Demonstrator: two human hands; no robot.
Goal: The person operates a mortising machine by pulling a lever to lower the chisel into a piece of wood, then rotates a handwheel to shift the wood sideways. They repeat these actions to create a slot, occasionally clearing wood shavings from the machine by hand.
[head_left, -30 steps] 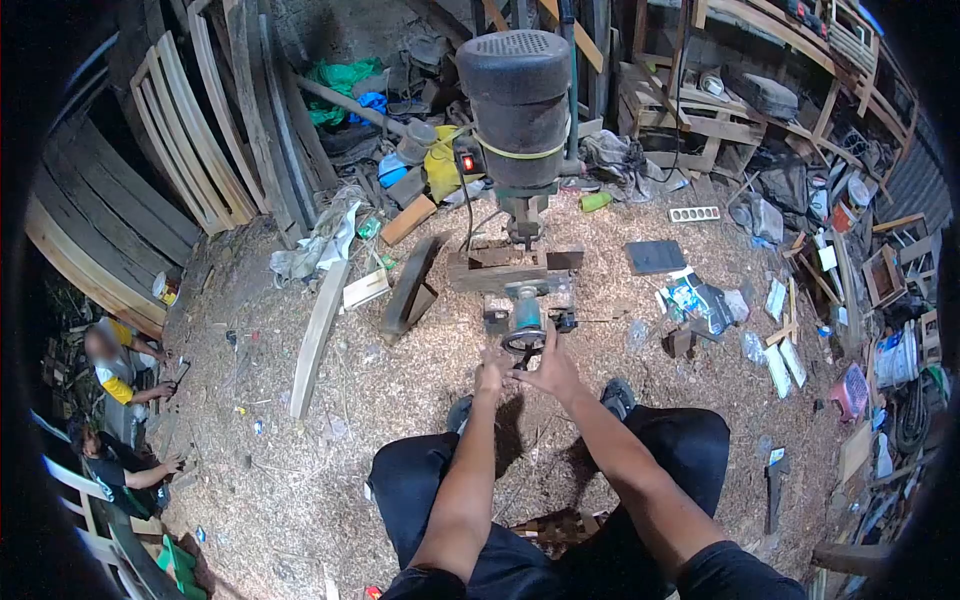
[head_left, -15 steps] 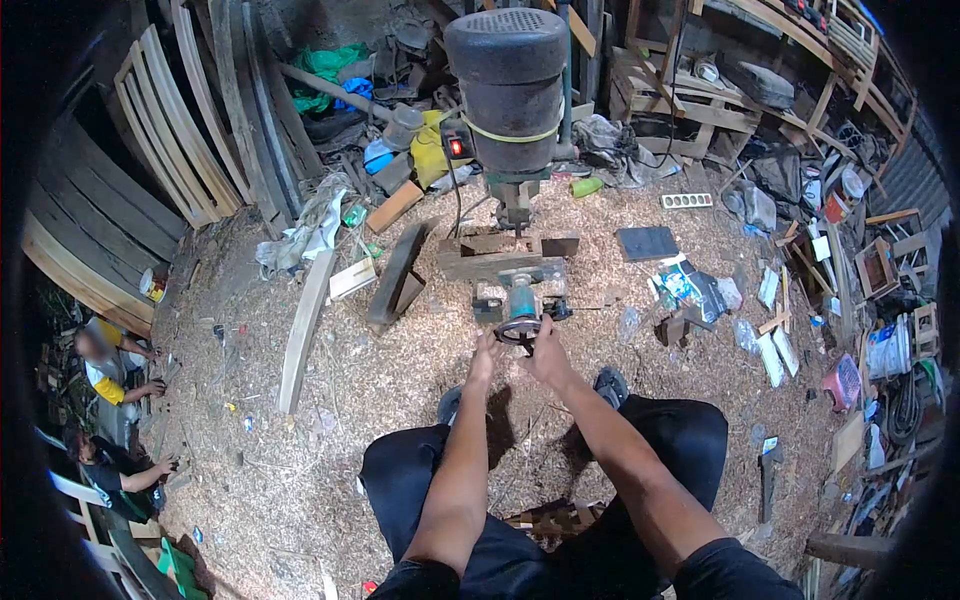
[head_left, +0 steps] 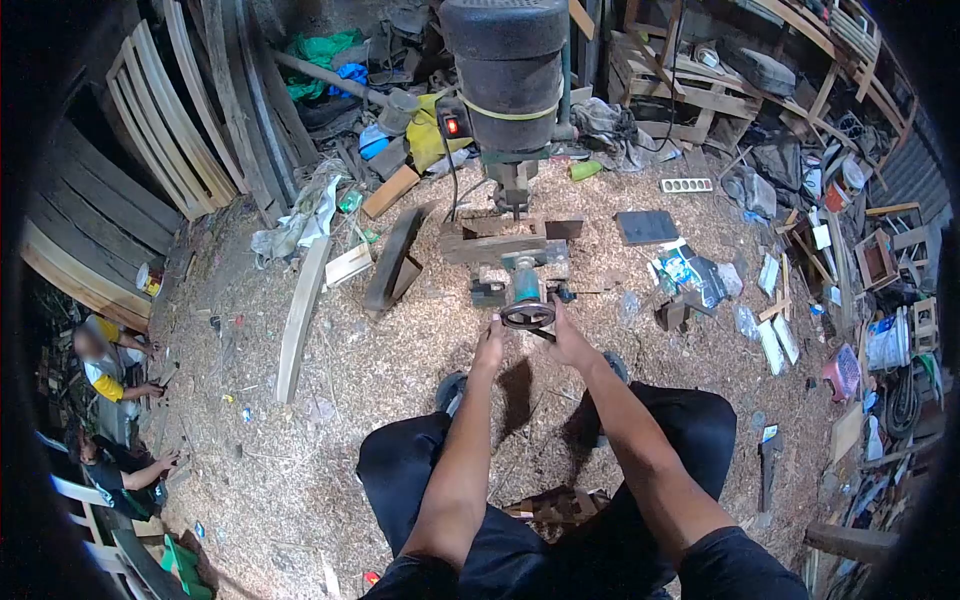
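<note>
In front of me stands a drill-like machine with a dark motor housing [head_left: 508,85] and a bit [head_left: 516,210] pointing down at a wooden piece [head_left: 495,246]. The wood sits in the machine's vise [head_left: 490,290], below the bit. A round metal handwheel [head_left: 528,316] sticks out toward me on a green hub. My left hand [head_left: 490,345] is closed at the wheel's left rim. Gripping its right side is my right hand [head_left: 568,337], its fingers partly hidden behind the rim.
Wood shavings cover the ground. Left of the machine lie a dark wood block [head_left: 396,262] and a pale curved plank [head_left: 303,320]. A dark flat slab [head_left: 646,227] and a power strip [head_left: 687,185] lie to the right. Two people [head_left: 115,365] sit at the far left.
My right hand has shifted from the front of the handwheel to its right rim. My left hand stays by the left rim. The view has tilted slightly.
</note>
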